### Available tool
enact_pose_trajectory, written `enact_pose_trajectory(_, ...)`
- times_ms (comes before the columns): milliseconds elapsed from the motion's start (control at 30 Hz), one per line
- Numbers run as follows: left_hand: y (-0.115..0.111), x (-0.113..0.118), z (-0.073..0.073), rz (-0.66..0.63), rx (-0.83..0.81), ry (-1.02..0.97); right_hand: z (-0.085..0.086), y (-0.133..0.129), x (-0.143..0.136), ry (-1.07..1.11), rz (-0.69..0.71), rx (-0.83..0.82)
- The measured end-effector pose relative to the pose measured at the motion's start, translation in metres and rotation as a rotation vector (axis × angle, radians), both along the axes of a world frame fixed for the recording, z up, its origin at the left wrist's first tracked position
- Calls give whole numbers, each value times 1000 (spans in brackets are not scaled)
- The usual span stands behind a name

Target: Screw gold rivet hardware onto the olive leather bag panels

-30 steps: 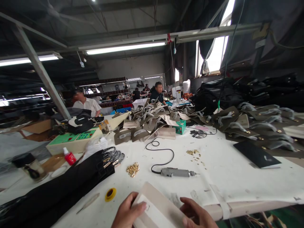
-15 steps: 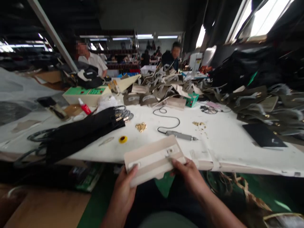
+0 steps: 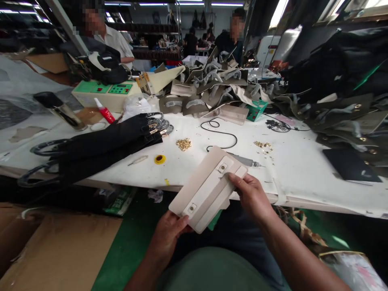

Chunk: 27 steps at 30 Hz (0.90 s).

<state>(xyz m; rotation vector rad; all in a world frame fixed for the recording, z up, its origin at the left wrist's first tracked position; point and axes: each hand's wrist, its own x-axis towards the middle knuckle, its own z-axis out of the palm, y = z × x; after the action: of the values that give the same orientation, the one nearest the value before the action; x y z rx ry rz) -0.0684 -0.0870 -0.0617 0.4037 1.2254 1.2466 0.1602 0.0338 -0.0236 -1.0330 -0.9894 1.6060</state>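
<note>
Both hands hold a beige bag panel (image 3: 206, 188) tilted over the table's front edge, its right end higher. A pale strip runs along it with a small round metal fitting near each end. My left hand (image 3: 169, 232) grips the lower left corner, thumb on top. At the right edge, my right hand (image 3: 250, 192) pinches the panel with its thumb on the face and fingers underneath. Partly hidden behind the panel lies a grey electric screwdriver (image 3: 247, 161) with a black cord. Small gold fittings lie in a heap (image 3: 183, 144) and a looser scatter (image 3: 263, 146).
The white table (image 3: 297, 173) carries black straps (image 3: 112, 145) at left, a yellow tape roll (image 3: 159, 159), a green-topped machine (image 3: 103, 91), a pile of bag pieces (image 3: 209, 87) and a black notebook (image 3: 348, 163). A cardboard box (image 3: 66, 246) stands lower left. Two people are across the table.
The panel has turned more steeply, its right end rising and its left end dropping. My left thumb has moved off the left fitting, which now shows. The camera view has tilted downward.
</note>
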Motion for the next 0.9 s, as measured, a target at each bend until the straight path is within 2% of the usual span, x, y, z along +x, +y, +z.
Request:
enact_pose_trajectory(100, 7, -9, -2, 11, 26, 149, 7, 5, 1, -80, 52, 72)
enact_pose_trajectory(200, 14, -19, -1, 149, 92, 377, 17, 7, 0, -160, 115, 136)
enact_pose_trajectory(300, 17, -21, 11, 257, 235, 641, 29, 1, -6, -317, 130, 233)
enact_pose_trajectory(367, 17, -15, 26, 203, 366, 761, 38, -8, -17, -453, 85, 385)
enact_pose_trajectory(467, 18, 2, 47, -14, 539, 825, 54, -24, -38, -531, 85, 656)
enact_pose_trajectory(533, 21, 13, 54, -94, 598, 803, 63, -32, -50, -498, 145, 757)
enact_pose_trajectory(600, 22, 20, 54, -89, 604, 730, 70, -37, -57, -478, 194, 803)
enact_pose_trajectory(733, 24, 21, 50, -7, 515, 471, 76, -40, -57, -536, 314, 860)
enact_pose_trajectory(833, 29, 19, 56, 85, 396, 281, 81, -44, -54, -559, 419, 842)
enact_pose_trajectory(900, 33, 19, 62, 139, 328, 258, 86, -45, -51, -505, 456, 802)
